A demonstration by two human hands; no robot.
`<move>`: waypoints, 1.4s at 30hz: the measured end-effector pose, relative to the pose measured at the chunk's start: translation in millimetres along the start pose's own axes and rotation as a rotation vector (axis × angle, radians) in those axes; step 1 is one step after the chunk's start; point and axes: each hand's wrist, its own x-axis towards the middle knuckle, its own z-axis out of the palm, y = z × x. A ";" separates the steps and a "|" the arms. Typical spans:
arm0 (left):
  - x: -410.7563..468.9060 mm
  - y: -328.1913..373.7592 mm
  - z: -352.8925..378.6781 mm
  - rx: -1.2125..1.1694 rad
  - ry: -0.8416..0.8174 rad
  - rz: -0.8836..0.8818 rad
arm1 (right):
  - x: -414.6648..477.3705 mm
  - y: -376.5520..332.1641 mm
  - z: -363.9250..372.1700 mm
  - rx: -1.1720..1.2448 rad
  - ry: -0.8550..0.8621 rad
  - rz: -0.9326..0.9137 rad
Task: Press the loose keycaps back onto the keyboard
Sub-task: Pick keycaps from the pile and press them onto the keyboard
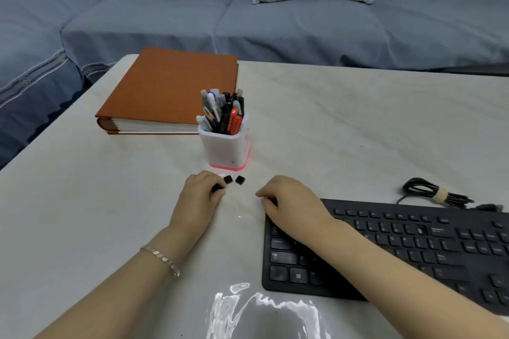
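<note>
Left hand (201,193) has one loose keycap (217,188) pinched in its curled fingers. The spare keycaps (227,179) sit just beside it on the surface (358,132). Right hand (289,201) curls over the keyboard (413,242) corner, and I can't tell if it's holding anything. I'd line the cap up square over its empty slot, then push straight down.

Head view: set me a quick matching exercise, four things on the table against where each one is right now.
1 left hand
2 right hand
3 pen cup
4 cable

A bundled beyond the far edge of the keyboard
B pinching a black keycap
C over the keyboard's left end
D just beyond two loose keycaps

Pairs: 1-B, 2-C, 3-D, 4-A
</note>
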 end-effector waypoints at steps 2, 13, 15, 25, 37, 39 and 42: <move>-6.3 0.4 -3.6 0.005 0.018 -0.015 | 20.1 -6.5 5.6 -0.015 -0.005 0.008; -40.8 40.0 -36.7 -0.793 0.125 -0.512 | 65.1 -1.8 40.8 -0.255 -0.058 -0.013; -45.8 46.2 -37.7 -0.903 0.080 -0.604 | 57.6 1.0 41.1 -0.252 -0.029 -0.015; -64.7 92.0 -43.7 -1.105 0.007 -0.605 | -36.1 -6.6 -25.3 1.341 0.009 0.366; -80.5 149.8 -32.9 -1.075 -0.078 -0.378 | -103.4 27.7 -44.1 1.709 -0.016 0.348; -81.7 153.6 -29.8 -1.066 -0.098 -0.363 | -107.6 32.4 -44.0 1.713 -0.017 0.339; -83.0 158.8 -24.7 -1.056 -0.111 -0.362 | -115.0 40.1 -44.1 1.706 -0.009 0.345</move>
